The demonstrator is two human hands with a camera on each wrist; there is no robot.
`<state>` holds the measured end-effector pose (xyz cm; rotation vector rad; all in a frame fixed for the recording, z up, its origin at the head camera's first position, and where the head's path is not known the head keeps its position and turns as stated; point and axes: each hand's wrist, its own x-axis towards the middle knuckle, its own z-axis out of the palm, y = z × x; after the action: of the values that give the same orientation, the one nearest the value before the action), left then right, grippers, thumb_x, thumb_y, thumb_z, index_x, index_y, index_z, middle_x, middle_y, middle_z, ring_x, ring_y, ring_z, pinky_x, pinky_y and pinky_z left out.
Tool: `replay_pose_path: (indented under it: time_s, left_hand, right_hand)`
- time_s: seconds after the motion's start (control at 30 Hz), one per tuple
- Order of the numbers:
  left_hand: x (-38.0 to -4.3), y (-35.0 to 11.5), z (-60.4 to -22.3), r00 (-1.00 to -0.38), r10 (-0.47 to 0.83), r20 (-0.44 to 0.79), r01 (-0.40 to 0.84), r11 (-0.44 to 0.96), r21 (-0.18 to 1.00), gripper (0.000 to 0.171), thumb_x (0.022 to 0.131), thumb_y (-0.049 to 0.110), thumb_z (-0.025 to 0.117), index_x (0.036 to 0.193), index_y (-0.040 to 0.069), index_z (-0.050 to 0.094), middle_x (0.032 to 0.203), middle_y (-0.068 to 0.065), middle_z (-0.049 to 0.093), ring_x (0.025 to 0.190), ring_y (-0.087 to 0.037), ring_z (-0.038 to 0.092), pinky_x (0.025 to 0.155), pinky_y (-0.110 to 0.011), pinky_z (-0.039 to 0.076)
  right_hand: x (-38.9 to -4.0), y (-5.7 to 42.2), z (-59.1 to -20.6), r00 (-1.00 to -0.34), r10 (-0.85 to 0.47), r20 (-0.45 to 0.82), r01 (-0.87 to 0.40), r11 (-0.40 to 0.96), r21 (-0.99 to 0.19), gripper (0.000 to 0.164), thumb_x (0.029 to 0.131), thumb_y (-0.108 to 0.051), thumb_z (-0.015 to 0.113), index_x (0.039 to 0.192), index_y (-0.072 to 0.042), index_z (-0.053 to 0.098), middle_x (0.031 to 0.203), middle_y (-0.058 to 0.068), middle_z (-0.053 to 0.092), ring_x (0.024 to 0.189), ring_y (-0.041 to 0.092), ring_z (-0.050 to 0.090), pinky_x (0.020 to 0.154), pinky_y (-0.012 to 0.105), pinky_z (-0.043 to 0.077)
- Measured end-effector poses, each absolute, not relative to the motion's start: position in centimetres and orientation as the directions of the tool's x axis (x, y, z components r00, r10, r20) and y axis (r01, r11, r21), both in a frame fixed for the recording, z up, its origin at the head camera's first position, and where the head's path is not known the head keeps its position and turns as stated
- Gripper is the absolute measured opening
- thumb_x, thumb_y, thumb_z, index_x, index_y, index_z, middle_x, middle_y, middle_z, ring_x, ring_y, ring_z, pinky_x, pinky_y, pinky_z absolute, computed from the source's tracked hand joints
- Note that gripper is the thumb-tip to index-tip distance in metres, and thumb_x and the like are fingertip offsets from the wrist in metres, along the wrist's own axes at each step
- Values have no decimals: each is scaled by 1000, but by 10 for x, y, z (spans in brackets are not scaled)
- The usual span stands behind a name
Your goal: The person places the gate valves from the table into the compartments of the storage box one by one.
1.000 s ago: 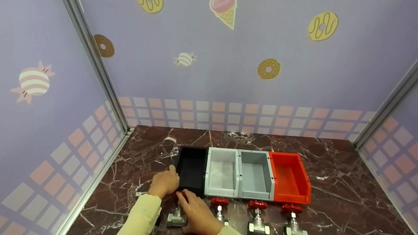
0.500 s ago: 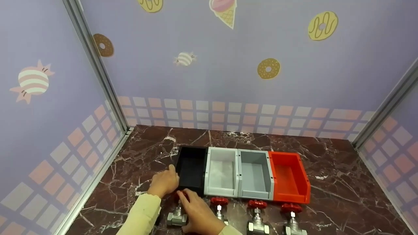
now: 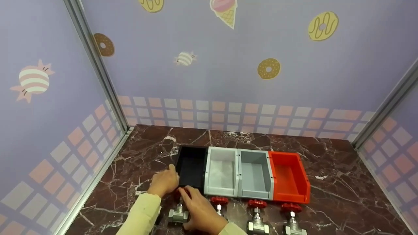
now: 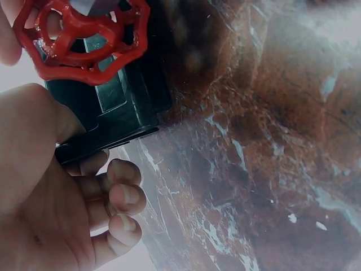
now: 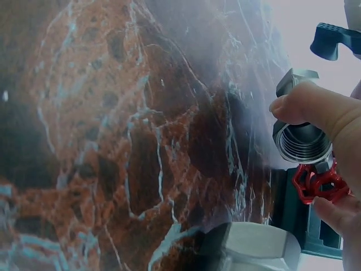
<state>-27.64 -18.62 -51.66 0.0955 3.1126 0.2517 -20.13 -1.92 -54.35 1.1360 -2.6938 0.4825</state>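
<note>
In the head view my left hand (image 3: pixel 165 180) is at the near left corner of the black bin (image 3: pixel 192 168). The left wrist view shows it gripping the bin's wall (image 4: pixel 121 127), thumb over the wall and fingers curled on the outer side. My right hand (image 3: pixel 204 210) holds a metal valve (image 3: pixel 178 215) in front of that bin. One finger rests at its red handwheel (image 5: pixel 321 183), and the thumb (image 5: pixel 304 101) lies on the threaded body. The handwheel is partly hidden by the hand in the head view and sits close to the bin's front.
A white bin (image 3: pixel 222 173), a grey bin (image 3: pixel 254 176) and a red bin (image 3: pixel 287 179) adjoin the black one in a row. Three more valves with red handwheels (image 3: pixel 219 201) (image 3: pixel 257 204) (image 3: pixel 291 208) stand before them on the marble-patterned tabletop (image 3: pixel 343 182).
My right hand and the valve have shifted slightly forward, toward the black bin. The left hand stays in place at the bin.
</note>
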Motion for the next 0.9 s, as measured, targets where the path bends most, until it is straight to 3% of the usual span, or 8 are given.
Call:
replay_pose_path:
  time_s: [0.27, 0.53, 0.9]
  left_hand:
    - [-279, -187, -518, -996, 59, -69, 50, 990, 134, 28, 94, 28, 42, 103, 1, 42, 78, -17, 62, 68, -34, 62, 57, -49, 46]
    - [-279, -187, -517, -998, 53, -43, 46, 988, 147, 25, 93, 27, 45, 97, 3, 43, 80, -18, 63, 71, -36, 62, 59, -50, 46]
    - [-280, -186, -517, -997, 39, -61, 29, 988, 154, 26, 93, 28, 44, 100, 3, 43, 84, -18, 63, 75, -36, 63, 62, -50, 46]
  right_hand:
    - [-203, -17, -537, -705, -656, 271, -710, 656, -258, 113, 50, -37, 85, 143, -11, 25, 137, 15, 37, 122, 27, 44, 94, 35, 45]
    - [-207, -14, -531, -691, -653, 311, -722, 649, -242, 115, 49, -37, 85, 144, -11, 24, 136, 13, 39, 121, 26, 46, 96, 34, 43]
    - [-213, -8, -525, -720, -647, 253, -694, 663, -280, 118, 52, -36, 85, 146, -16, 16, 141, 13, 33, 126, 25, 40, 98, 34, 41]
